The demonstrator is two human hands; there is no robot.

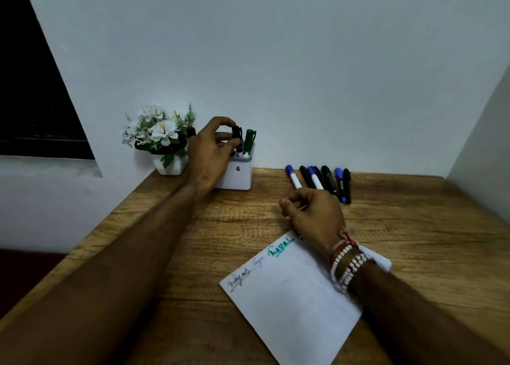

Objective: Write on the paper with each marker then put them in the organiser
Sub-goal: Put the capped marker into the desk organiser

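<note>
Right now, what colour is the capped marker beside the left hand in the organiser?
Green, seen in the head view.

Standing at the back of the desk (pixel 193 268) against the wall: organiser (pixel 237 175), with flower pot (pixel 168 166) just left of it. Sitting upright in the organiser: two markers (pixel 249 141). Lying in a row on the desk to the organiser's right: loose markers (pixel 328 179). Lying nearer, in front of that row: paper (pixel 289 304). Resting on the paper's far right corner: right hand (pixel 314 213). Reaching over the organiser's left side: left hand (pixel 209 149).
</note>
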